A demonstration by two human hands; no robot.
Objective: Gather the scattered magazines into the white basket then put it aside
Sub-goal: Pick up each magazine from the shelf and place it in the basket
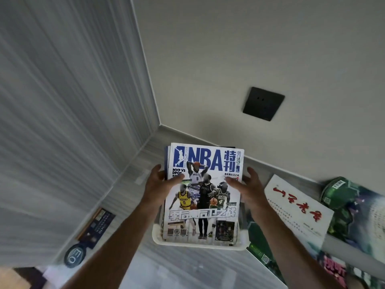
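Observation:
A stack of magazines with an NBA basketball cover (205,197) on top stands tilted in the white basket (187,244), its lower edge inside and its upper part sticking out beyond the far rim. My left hand (158,183) grips the stack's left edge, thumb on the cover. My right hand (249,185) lies at the right edge, thumb on the cover, fingers spread. A white magazine with red script (300,207) lies to the right, over green magazines (358,207).
The grey striped table (183,268) meets two walls in a corner behind the basket. A black wall socket (263,103) is above. A dark card (98,224) and a round sign (74,256) lean on the left. A pink magazine (335,272) lies bottom right.

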